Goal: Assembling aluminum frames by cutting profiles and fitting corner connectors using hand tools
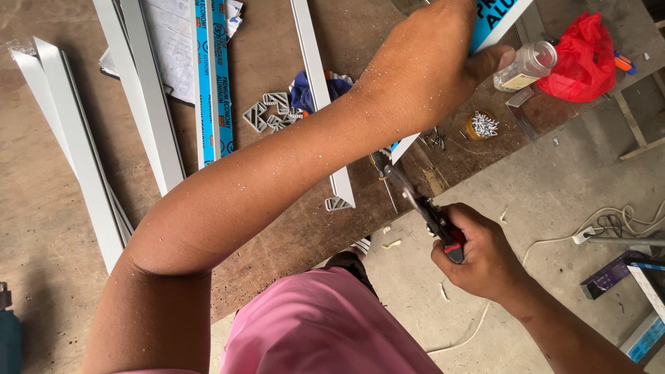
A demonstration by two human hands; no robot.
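Note:
My left hand (443, 59) reaches across the brown workbench (41, 228) and grips a long aluminium strip with blue film (495, 21), pressing it down near the bench's right side. My right hand (481, 260) holds metal snips with black and red handles (422, 204). Their blades meet the strip's lower end by the bench edge. My left forearm hides most of the strip's middle.
Several white aluminium profiles (83, 159) lie at the left; another profile (322, 97) lies near grey corner brackets (267, 111). A cup of screws (483, 125), a clear jar (526, 66) and a red bag (582, 59) sit at the right. Cables (616, 225) run over the floor.

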